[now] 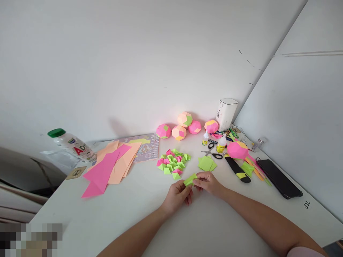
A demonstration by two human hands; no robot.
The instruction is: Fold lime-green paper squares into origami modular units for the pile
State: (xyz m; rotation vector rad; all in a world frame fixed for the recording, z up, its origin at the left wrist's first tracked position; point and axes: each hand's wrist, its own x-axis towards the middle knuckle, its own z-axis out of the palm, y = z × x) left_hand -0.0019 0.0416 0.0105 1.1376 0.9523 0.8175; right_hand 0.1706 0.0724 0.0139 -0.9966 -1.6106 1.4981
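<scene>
Between my two hands is a small folded piece of green paper [190,179]. My left hand [179,194] pinches its left end from below, thumb on top. At its right end, the fingers of my right hand [207,184] are closed on the paper's edge. Just beyond my hands lies a pile of small folded green and pink paper pieces [173,164]. To the right of that pile, several flat green paper squares [207,163] are stacked unevenly.
Black scissors [211,151], glue bottles [221,144], a utility knife [237,169] and a phone [278,177] lie on the right. Faceted paper balls [179,132] line the wall near a white box [226,114]. Large pink paper [107,171] and a plastic bottle [72,144] are left.
</scene>
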